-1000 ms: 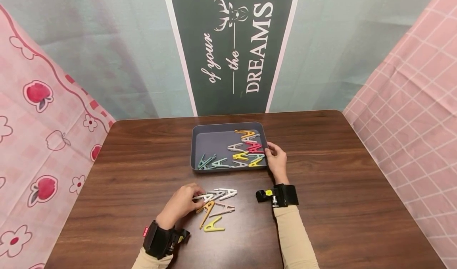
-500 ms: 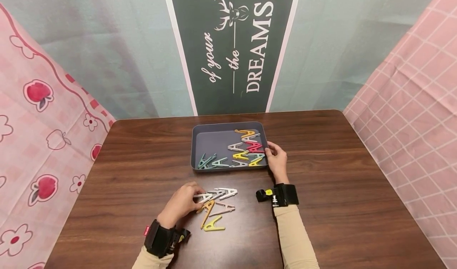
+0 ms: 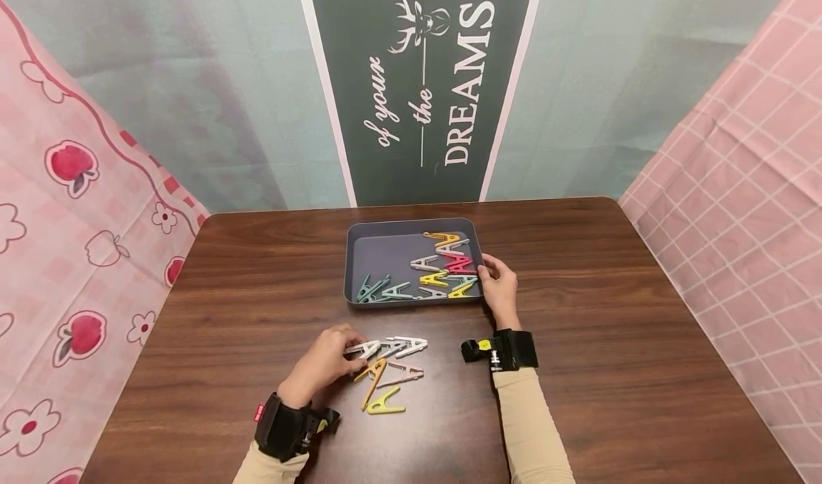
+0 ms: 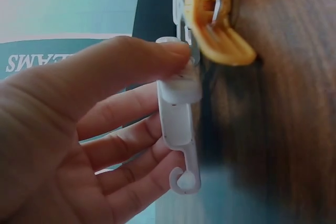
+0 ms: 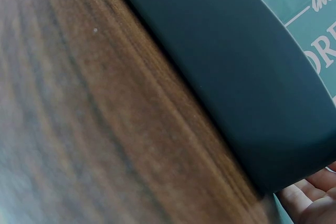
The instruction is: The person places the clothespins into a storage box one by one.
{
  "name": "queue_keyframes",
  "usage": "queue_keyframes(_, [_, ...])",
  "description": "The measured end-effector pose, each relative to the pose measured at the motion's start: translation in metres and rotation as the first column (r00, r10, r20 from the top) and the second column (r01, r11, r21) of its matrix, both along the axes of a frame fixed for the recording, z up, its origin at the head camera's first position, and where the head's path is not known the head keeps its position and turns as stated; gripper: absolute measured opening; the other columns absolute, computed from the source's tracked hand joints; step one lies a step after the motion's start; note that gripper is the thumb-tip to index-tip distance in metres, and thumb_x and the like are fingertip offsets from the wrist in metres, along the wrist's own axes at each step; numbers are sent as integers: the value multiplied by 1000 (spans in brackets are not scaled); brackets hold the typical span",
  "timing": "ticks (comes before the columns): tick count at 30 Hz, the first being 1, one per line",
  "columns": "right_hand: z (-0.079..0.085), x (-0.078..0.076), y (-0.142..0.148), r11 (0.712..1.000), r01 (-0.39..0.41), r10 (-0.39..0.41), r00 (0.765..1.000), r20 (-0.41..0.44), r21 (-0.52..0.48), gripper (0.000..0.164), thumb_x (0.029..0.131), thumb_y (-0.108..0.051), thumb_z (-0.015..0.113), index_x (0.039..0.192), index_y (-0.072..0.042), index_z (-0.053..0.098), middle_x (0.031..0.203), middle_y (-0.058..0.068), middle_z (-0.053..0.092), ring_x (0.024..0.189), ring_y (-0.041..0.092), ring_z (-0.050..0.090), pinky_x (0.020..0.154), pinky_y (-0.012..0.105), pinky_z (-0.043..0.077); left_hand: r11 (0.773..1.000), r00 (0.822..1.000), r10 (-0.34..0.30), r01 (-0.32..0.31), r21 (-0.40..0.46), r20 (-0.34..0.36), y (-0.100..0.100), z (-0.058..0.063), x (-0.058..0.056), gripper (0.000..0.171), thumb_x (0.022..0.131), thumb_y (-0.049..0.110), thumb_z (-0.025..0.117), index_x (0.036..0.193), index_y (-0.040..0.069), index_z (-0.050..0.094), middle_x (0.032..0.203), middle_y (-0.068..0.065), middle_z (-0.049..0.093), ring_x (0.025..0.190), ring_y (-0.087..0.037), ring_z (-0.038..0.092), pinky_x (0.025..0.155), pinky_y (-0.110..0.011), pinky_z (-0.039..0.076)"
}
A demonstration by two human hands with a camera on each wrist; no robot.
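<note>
In the head view my left hand (image 3: 321,361) pinches a white plastic clothespin (image 3: 366,349) at the left end of a small group on the table. The left wrist view shows my thumb on the white clothespin (image 4: 177,121), whose hooked end points down, with an orange clothespin (image 4: 210,22) close by. White and grey clothespins (image 3: 414,345) lie right of that hand; pink (image 3: 409,374), orange (image 3: 374,378) and yellow (image 3: 384,403) ones lie nearer. My right hand (image 3: 501,293) holds the right wall of a dark grey tray (image 3: 379,252); its fingers are partly hidden in the right wrist view.
Several coloured clothespins lie in the tray: green ones (image 3: 372,290) at front left, red (image 3: 457,263), yellow (image 3: 433,279) and orange (image 3: 443,239) ones along the right. The brown wooden table (image 3: 597,313) ends at a printed curtain (image 3: 417,177) behind the tray.
My left hand has raised and tilted the white clothespin slightly, apart from the orange one. The right hand stays at the tray. The head view has shifted a little.
</note>
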State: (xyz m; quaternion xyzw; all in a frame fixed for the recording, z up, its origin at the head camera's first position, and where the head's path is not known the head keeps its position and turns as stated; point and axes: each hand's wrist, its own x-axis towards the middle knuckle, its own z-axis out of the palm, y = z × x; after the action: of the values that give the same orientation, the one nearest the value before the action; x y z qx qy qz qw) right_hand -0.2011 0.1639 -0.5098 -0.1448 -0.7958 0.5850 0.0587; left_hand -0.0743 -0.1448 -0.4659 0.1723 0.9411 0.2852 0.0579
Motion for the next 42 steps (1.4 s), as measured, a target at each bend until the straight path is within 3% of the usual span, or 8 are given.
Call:
queue_keyframes(3, [0,0,0,1000,-2,2,1000,-6,-4,31,95,-7,57,125,-3,62,126,22,64,109,26,62,69,2,37,1000,1000,22,-22,21,-13,0,2,-1,20,75,8,78,93,3,71,82,-3,62,73,-12,59,65,-19,47])
queue_keyframes(9, [1,0,1,1000,-3,2,1000,-18,-9,31,94,-7,57,124,-2,63,126,22,64,110,29,62,70,1,37,989,990,139,-140,52,7,5,6,-7,20,76,11,79,93,4,72,82,-4,62,72,-12,58,62,-18,45])
queue_keyframes(16, [0,0,1,1000,-2,2,1000,-1,7,31,95,-7,57,125,-2,62,126,22,64,111,29,63,69,2,37,973,971,220,-210,101,-98,9,11,-14,22,74,12,80,91,2,71,80,-6,64,69,-12,58,59,-17,46])
queue_keyframes(25, [0,0,0,1000,-1,1,1000,-4,6,31,95,-8,57,125,-2,62,126,22,64,111,29,62,69,2,37,955,941,278,-249,158,-195,13,14,-25,27,76,17,80,94,-1,71,80,-9,65,67,-13,60,60,-19,49])
queue_keyframes(33, [-1,-1,0,1000,4,-5,1000,-19,-1,31,94,-7,57,124,-2,63,125,22,64,108,27,62,70,3,38,943,928,310,-271,195,-208,16,23,-37,28,77,19,80,95,0,71,82,-10,66,70,-17,62,63,-22,50])
queue_keyframes(42, [-2,-1,1,1000,10,-10,999,-31,-3,30,94,-6,58,123,-1,63,123,22,65,108,28,63,72,6,39,908,917,357,-296,297,-179,17,32,-46,29,76,17,81,96,-1,71,81,-13,66,70,-19,61,61,-17,49])
